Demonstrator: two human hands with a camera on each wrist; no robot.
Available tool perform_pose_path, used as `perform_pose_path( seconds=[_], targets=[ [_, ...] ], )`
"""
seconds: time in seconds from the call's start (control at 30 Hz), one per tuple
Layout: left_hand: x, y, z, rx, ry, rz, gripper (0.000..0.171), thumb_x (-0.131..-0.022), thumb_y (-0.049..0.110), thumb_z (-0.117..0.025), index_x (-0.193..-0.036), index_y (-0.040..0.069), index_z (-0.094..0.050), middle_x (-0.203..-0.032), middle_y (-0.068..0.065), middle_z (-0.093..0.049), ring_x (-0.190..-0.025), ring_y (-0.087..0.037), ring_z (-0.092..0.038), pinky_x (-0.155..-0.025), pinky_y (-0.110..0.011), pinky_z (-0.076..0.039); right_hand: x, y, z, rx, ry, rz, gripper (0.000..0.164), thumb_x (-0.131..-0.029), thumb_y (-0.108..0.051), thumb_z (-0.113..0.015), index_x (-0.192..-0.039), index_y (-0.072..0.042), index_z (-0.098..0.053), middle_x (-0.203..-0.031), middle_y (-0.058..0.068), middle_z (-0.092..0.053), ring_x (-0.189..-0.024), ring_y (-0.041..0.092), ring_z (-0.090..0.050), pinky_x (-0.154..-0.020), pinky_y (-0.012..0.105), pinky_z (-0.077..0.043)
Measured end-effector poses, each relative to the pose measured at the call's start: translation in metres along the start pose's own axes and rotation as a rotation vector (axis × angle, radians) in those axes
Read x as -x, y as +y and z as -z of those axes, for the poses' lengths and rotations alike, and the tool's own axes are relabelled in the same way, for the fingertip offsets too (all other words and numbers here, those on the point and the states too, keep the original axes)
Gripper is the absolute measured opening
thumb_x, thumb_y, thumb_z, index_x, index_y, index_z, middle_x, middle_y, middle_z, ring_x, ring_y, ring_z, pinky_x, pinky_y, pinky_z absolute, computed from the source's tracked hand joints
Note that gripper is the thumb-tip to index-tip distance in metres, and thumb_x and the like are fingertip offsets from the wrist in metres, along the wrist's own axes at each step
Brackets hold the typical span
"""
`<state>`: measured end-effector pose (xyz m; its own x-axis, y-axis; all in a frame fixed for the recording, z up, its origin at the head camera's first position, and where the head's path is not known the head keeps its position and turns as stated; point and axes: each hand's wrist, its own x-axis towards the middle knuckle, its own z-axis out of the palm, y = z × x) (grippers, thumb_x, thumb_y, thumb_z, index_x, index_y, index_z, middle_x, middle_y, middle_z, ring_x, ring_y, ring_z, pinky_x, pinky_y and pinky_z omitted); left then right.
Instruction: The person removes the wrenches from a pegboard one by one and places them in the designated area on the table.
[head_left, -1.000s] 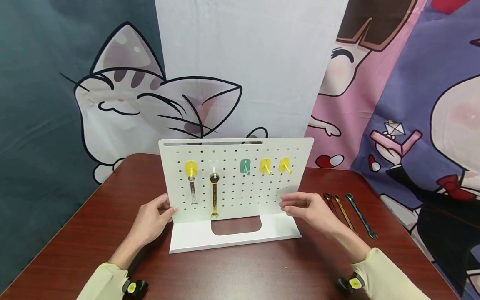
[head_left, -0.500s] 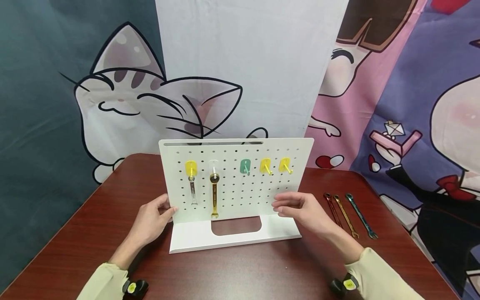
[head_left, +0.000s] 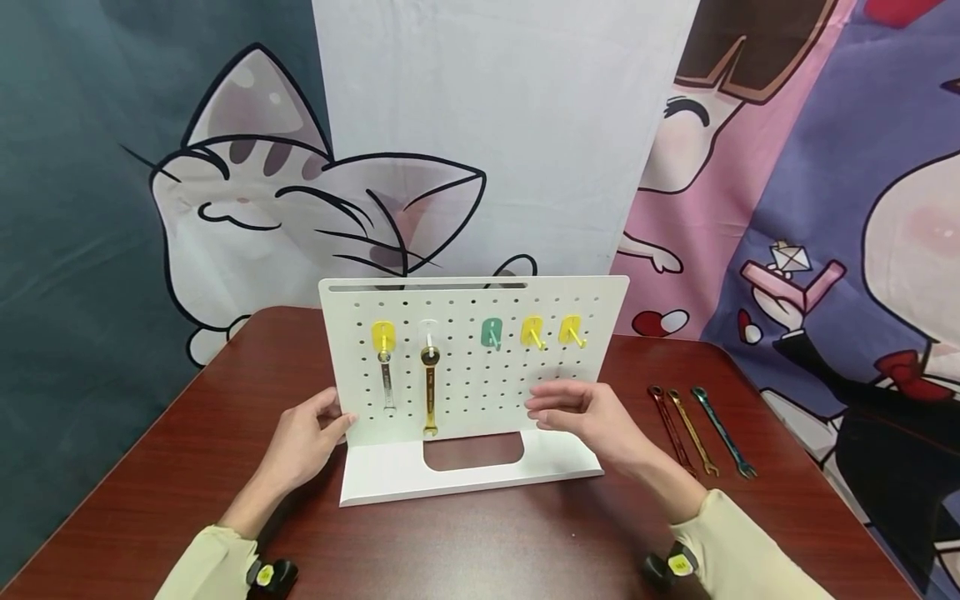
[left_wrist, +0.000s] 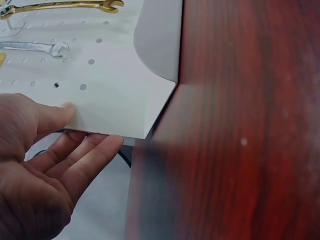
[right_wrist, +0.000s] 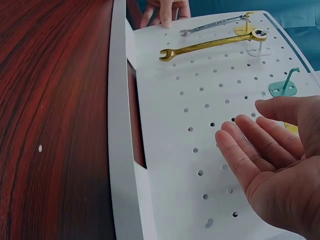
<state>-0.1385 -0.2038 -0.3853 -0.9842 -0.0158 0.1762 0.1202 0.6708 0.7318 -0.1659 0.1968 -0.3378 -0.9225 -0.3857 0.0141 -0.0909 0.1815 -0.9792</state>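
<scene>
In the head view, the left edge of the white pegboard [head_left: 471,423] hides part of the left grip [head_left: 311,429], while the right grip [head_left: 585,412] covers some of the panel's lower right. The red combination wrench [head_left: 671,429] runs down to the right wrist, where its tip is hard to make out. Lettering on the gold wrench [head_left: 431,390] is too small to read. The left wrist view cuts off the silver wrench [left_wrist: 30,46] at its edge, and a pale speck [left_wrist: 244,142] on the tabletop [left_wrist: 270,75] is blurred. In the right wrist view, fingers mostly cover a yellow hook [right_wrist: 290,128].
</scene>
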Motion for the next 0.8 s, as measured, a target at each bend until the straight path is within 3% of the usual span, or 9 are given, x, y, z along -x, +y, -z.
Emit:
perform_pose_path(
  seconds=[0.27,0.5,0.8],
  targets=[
    [-0.001,0.000,0.001,0.001,0.001,-0.005,0.018,-0.100,0.006,-0.070,-0.118,0.006,-0.069,-0.101,-0.012,-0.076,-0.093,-0.025,-0.076,-0.075,-0.036,-0.067,-0.004,-0.003,-0.008,-0.018,-0.014,0.009,0.043,-0.095,0.000,-0.073,-0.135,0.014,-0.061,-0.128,0.038,-0.067,-0.102,0.013,-0.077,-0.093,0.033,-0.065],
    [0.000,0.000,0.001,0.006,0.001,-0.006,0.018,-0.100,0.005,-0.070,-0.118,0.006,-0.069,-0.100,-0.012,-0.075,-0.092,-0.025,-0.077,-0.075,-0.036,-0.067,-0.007,-0.006,-0.013,-0.034,-0.034,0.021,0.043,-0.095,-0.001,-0.074,-0.135,0.012,-0.062,-0.132,0.038,-0.065,-0.107,0.019,-0.078,-0.094,0.034,-0.064],
    [0.000,0.001,0.000,0.004,-0.003,0.005,0.018,-0.100,0.005,-0.070,-0.118,0.006,-0.069,-0.101,-0.012,-0.075,-0.092,-0.025,-0.077,-0.075,-0.037,-0.068,-0.009,-0.006,-0.019,-0.040,-0.073,0.053,0.044,-0.096,0.001,-0.072,-0.137,0.011,-0.061,-0.137,0.036,-0.063,-0.106,0.010,-0.077,-0.095,0.031,-0.064]
  ],
)
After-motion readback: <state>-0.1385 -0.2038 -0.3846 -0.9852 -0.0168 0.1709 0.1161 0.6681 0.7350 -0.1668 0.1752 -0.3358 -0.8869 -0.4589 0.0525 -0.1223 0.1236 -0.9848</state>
